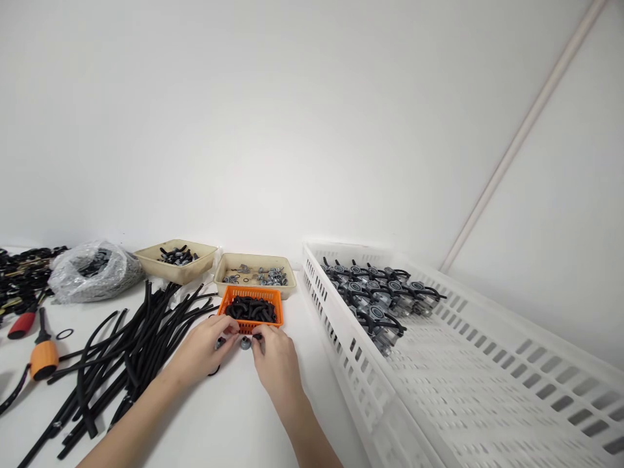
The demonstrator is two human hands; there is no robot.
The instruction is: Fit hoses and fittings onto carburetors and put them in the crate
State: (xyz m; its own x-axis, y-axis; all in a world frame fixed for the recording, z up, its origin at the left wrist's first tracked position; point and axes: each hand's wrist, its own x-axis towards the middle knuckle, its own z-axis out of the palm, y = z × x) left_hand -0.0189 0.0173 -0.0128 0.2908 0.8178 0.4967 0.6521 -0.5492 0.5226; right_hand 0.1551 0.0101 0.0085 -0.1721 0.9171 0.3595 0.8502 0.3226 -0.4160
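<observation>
My left hand (207,344) is closed around a small grey metal fitting (220,342), partly hidden by the fingers. In a pinch, my right hand (277,357) has a small black piece (257,336), too small to identify. Between my hands another round grey fitting (245,342) sits on the white table; whether a finger touches it I cannot tell. Just beyond my fingertips is an orange basket (279,308) full of short black curved pieces (251,309). A black ring lies partly under my left wrist.
Long black hoses (141,344) lie piled at left, beside an orange-handled tool (43,357). A plastic bag (97,279) and two beige trays (156,263) with small parts stand along the wall. At right, a white crate (439,370) holds several clear-and-grey assemblies (375,296).
</observation>
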